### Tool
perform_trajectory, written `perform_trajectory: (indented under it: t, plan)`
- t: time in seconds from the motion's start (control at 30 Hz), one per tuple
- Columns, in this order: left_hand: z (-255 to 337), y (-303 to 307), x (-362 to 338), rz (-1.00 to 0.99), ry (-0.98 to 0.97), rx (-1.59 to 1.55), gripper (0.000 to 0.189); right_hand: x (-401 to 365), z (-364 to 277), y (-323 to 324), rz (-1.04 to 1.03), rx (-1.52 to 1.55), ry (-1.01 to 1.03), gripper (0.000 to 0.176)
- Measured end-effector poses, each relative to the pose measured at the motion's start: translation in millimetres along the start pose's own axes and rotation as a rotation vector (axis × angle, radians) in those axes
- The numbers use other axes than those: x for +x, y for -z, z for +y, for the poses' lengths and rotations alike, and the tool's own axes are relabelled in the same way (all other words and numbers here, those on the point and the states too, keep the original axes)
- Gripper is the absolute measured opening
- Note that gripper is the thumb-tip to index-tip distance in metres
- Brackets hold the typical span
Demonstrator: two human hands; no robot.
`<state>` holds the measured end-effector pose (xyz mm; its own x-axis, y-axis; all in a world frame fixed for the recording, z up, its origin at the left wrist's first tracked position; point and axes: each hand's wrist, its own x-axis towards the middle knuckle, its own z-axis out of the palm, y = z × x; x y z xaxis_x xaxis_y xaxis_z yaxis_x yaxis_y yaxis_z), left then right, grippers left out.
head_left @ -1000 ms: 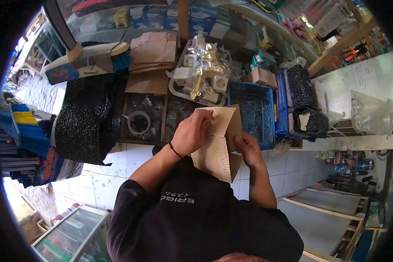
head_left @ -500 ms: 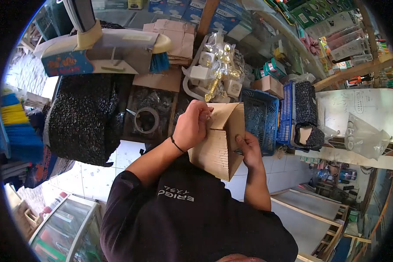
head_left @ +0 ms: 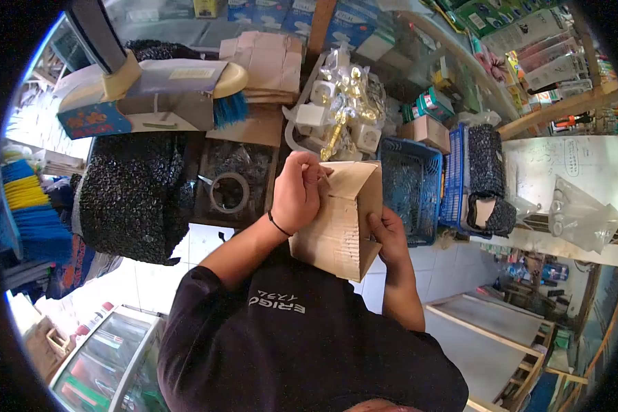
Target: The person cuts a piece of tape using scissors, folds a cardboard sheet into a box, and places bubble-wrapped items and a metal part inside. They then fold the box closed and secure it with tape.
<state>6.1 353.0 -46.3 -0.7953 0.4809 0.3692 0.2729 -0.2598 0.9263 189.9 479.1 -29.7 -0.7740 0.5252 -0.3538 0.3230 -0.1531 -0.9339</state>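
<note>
Folded cardboard: plain brown, box-like, held in front of the dark shirt, near the front edge of the worktop. Broad pale panel faces up, lightly creased; a cut line runs across it toward the upper end. Ribbed ridges show along the lower right edge of that panel. Side panel folds down from it on the right, slightly darker, with an open gap below the thumb.

Left hand, dark band at wrist: fingers curled in at the upper left of the cardboard, grip closed near its edge; whatever is between the fingertips is too small to tell. Right hand: grip on the side panel, thumb against its face, other fingers partly hidden.

About the cardboard: tray of white sockets and gold-coloured pieces in clear plastic just beyond; blue basket to the right, small brown box near its far end. To the left, tape roll in a wooden compartment; farther left, black bubble wrap hangs below a broom head.
</note>
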Motion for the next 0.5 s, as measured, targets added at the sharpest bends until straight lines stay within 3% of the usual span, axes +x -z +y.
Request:
perform_trajectory:
  t: [0.3,0.5]
  plan:
    - [24,-21,8,0.050,0.015,0.068,0.007,10,-2,28,-0.047,0.001,0.114,0.028]
    - [33,-34,5,0.055,0.051,0.063,0.008,10,-7,52,-0.102,-0.215,0.217,0.023]
